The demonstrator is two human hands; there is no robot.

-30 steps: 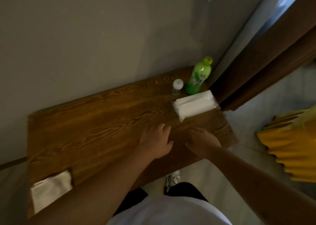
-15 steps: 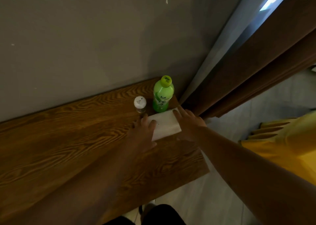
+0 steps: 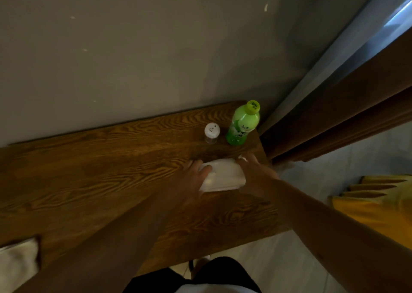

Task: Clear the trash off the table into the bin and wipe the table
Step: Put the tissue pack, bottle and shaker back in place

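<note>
Now both hands clasp the white tissue pack (image 3: 220, 176) on the wooden table (image 3: 89, 181): left hand (image 3: 189, 181) on its left end, right hand (image 3: 256, 176) on its right; beyond them stand a green bottle (image 3: 242, 125) and a small shaker (image 3: 211, 133).

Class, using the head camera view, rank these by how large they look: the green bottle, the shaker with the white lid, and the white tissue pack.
1. Tissue pack, though nearness to the camera and covering hands make this unsure.
2. Green bottle.
3. Shaker.
</note>
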